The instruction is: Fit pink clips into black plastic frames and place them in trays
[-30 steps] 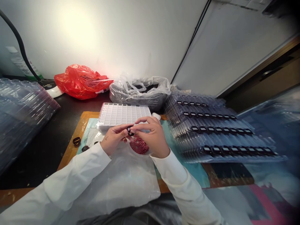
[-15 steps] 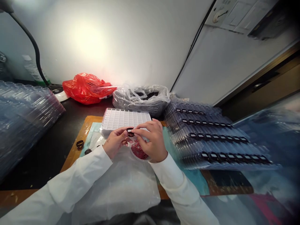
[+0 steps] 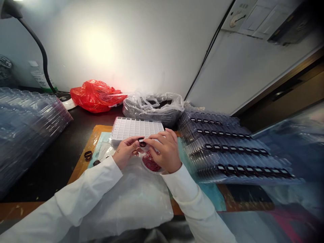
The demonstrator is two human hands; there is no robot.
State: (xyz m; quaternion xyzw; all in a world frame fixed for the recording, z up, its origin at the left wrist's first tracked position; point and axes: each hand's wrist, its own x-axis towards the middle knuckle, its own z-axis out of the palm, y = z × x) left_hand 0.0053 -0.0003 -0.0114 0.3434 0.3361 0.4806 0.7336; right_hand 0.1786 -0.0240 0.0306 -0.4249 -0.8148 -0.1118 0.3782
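Between the fingers of my left hand is a small black plastic frame-like part with a pale window. My right hand meets it from the right, thumb and fingertips pressed on its edge; whether they also pinch something tiny I cannot make out. Below my hands a round clear tub holds many thin red wire-like pieces, partly covered by my right hand. Just behind stands a white gridded tray. Two more black parts lie left of my left hand, one loose part and one darker part by the sleeve.
Stacked clear trays with rows of black parts fill the right side. More clear trays are piled left. A red plastic bag and a clear bag with dark contents lie against the wall. A plastic sheet covers the near edge.
The view has shifted slightly. Both hands stay together at the black part, with only a small movement of the fingers.
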